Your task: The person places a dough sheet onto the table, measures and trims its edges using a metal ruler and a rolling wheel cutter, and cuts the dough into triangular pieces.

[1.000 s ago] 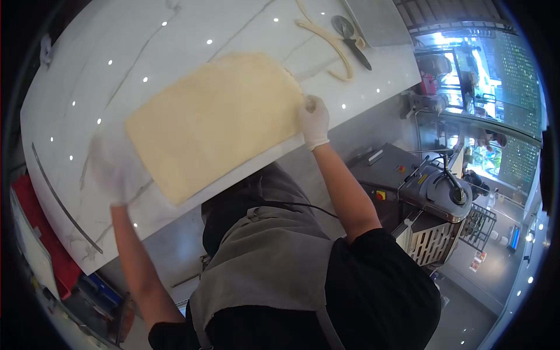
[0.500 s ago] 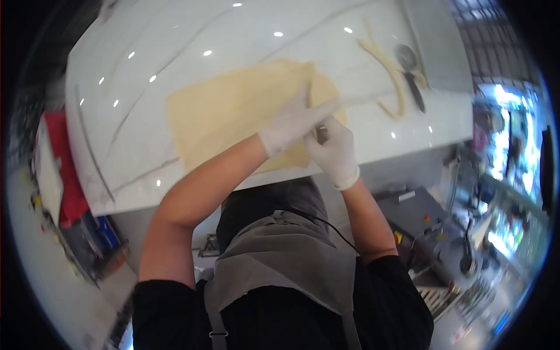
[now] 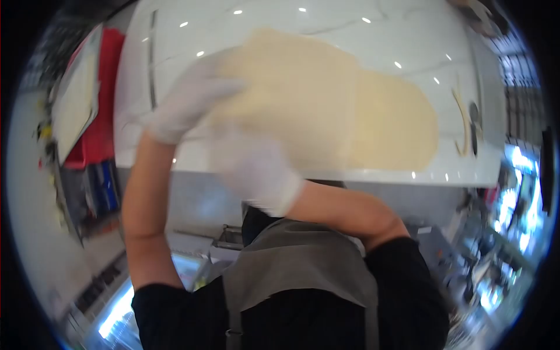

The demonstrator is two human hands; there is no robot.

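Observation:
A pale dough sheet point(image 3: 291, 93) lies on the white marble table, blurred by motion. Its left part appears lifted or folded over a more yellow layer point(image 3: 396, 122) that shows at the right. My left hand point(image 3: 195, 99), in a white glove, is at the sheet's left edge. Lower down, at the near left corner of the dough, is my gloved right hand point(image 3: 254, 166). Both hands are smeared, so their fingers cannot be made out clearly.
At the table's right lie a wheel cutter point(image 3: 473, 128) and a thin dough strip point(image 3: 462, 119). A red container point(image 3: 108, 93) with a pale board point(image 3: 79, 99) stands past the left end. The table's near edge point(image 3: 379, 176) runs before my apron.
Both hands have moved from the dough's right side to its left end. The view has shifted left, and the sheet now appears as two overlapping layers.

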